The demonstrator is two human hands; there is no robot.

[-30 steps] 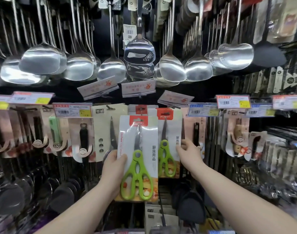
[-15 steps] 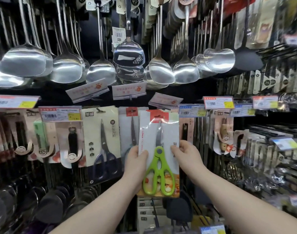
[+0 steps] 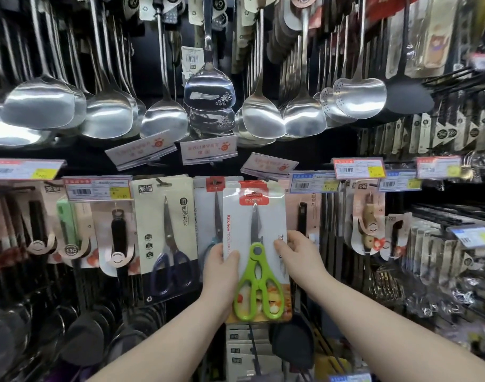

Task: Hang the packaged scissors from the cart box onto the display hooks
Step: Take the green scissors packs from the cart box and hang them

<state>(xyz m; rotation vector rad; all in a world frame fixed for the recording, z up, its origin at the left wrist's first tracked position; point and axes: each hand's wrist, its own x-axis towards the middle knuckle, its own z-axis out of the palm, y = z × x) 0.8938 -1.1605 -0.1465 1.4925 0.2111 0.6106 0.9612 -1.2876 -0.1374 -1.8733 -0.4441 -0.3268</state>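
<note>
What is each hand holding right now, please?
Left hand: grips the scissors pack at its left edge.
Right hand: grips the same pack at its right edge.

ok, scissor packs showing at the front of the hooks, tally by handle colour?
green-handled scissors: 1, held by left hand and right hand
dark-blue-handled scissors: 1
teal-handled scissors: 1, partly hidden
Total: 3 front-facing
</note>
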